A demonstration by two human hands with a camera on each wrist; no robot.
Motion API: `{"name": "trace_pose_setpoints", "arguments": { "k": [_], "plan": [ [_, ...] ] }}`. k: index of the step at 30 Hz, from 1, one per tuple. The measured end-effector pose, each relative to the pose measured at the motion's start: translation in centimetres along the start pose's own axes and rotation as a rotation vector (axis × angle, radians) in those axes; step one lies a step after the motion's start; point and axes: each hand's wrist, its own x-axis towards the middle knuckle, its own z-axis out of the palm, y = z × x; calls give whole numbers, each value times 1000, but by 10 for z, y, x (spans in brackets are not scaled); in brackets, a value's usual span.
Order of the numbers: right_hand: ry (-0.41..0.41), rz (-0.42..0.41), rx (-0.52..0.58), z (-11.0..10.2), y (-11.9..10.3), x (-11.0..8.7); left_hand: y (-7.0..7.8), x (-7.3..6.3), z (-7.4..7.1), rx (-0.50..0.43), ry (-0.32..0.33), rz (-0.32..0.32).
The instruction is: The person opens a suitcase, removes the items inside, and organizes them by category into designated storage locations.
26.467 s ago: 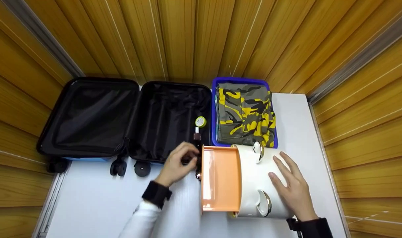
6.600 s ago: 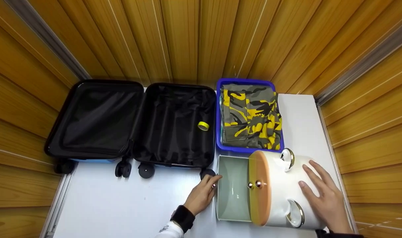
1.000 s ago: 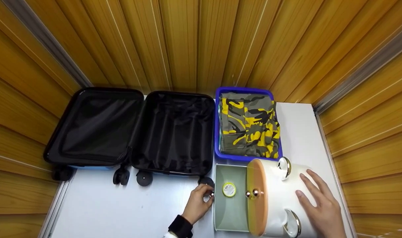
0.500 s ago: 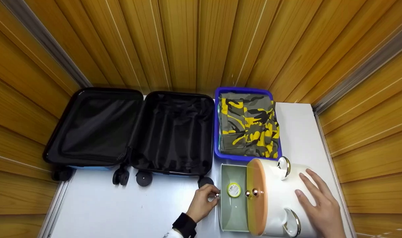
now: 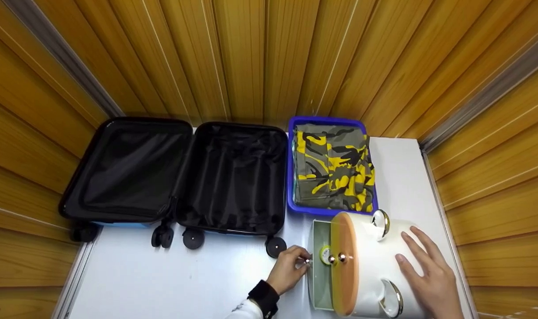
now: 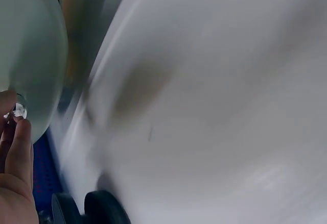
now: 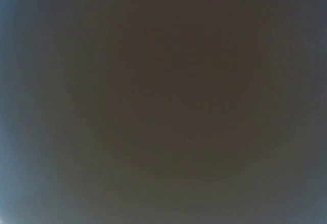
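Note:
My left hand pinches the silver knob of a grey-green drawer. The left wrist view also shows my fingers on this knob. The drawer stands partly pulled out of a white cabinet with gold-trimmed handles. A small round item with a yellow-green rim and white label lies inside, partly hidden by the drawer fronts. Yellow and orange drawer fronts sit closed beside it. On the cabinet's upper surface rests my right hand, fingers spread. The right wrist view is dark and blurred.
An open black suitcase with wheels lies along the back left. Beside it, a blue tray bears folded camouflage cloth. Wood-patterned walls enclose the white table.
The round item went from the suitcase into the green drawer. Over the last second my left hand has moved right, sliding the drawer further into the cabinet. My right hand has stayed put.

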Motion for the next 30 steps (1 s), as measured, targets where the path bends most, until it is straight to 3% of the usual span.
{"name": "trace_pose_setpoints", "arguments": {
  "k": [15,24,30],
  "plan": [
    [12,-50,19,1,0,1,5,9,26,64,-11,22],
    [69,-91,23,6,4,0,7,15,37,234,-5,113],
    [55,-54,7,5,2,-1,6,19,43,292,-5,148]
  ]
}}
